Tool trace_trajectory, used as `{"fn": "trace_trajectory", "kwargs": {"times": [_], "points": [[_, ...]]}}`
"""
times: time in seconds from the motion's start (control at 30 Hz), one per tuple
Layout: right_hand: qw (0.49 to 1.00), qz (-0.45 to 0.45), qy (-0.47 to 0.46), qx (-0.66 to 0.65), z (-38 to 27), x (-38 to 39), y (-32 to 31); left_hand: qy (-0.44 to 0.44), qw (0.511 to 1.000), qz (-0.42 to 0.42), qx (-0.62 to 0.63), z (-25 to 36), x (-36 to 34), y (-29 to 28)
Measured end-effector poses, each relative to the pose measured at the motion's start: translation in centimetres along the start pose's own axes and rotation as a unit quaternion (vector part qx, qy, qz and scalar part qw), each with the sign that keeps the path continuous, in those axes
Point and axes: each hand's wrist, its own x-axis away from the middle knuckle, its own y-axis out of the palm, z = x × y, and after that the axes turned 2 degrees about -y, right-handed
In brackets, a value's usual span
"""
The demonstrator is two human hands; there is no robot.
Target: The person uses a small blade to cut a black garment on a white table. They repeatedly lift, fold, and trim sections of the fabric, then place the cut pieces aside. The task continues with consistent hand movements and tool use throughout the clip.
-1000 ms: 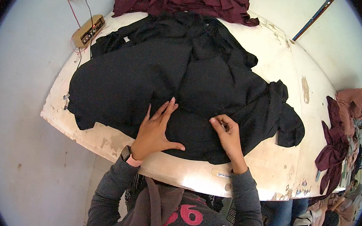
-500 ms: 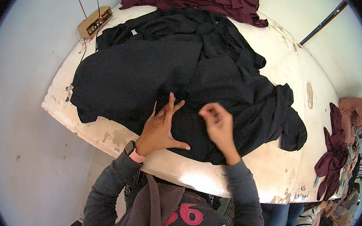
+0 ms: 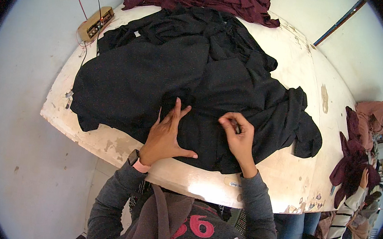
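A large black cloth garment (image 3: 140,78) lies spread and rumpled across the white table (image 3: 112,142). My left hand (image 3: 165,135) rests on its near part, fingers spread and thumb stretched to the right, pressing the cloth flat. To the right, my right hand (image 3: 240,137) is just over the same cloth with thumb and fingertips pinched together. A small dark bit shows within its curled fingers, too small to name. A watch with a pink strap (image 3: 138,161) is on my left wrist.
Maroon cloth (image 3: 197,1) is heaped along the far edge, with more maroon cloth (image 3: 349,163) at the right end. A tan box with wires (image 3: 96,23) stands by the left wall. At the lower right a person in a striped sleeve (image 3: 337,223) reaches onto the maroon cloth.
My right hand has moved a little to the right, still pinched. My left hand stays spread on the black cloth. The other person's arm has stretched out toward the maroon cloth.
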Motion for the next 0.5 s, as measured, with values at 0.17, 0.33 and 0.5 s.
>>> {"fn": "trace_trajectory", "kwargs": {"times": [0.17,0.33,0.5], "points": [[0.970,-0.156,-0.106,0.156,-1.6,0.2,3.1,0.004,1.000,0.000,0.009,-0.1,-0.1,-0.1],[0.997,-0.033,-0.075,0.015,0.2,-0.7,4.3,0.005,1.000,0.002,0.017,0.2,-0.2,-0.1],[0.998,-0.030,-0.053,0.012,0.4,1.1,-0.9,-0.004,1.000,0.009,0.020,0.0,0.2,-0.2]]}}
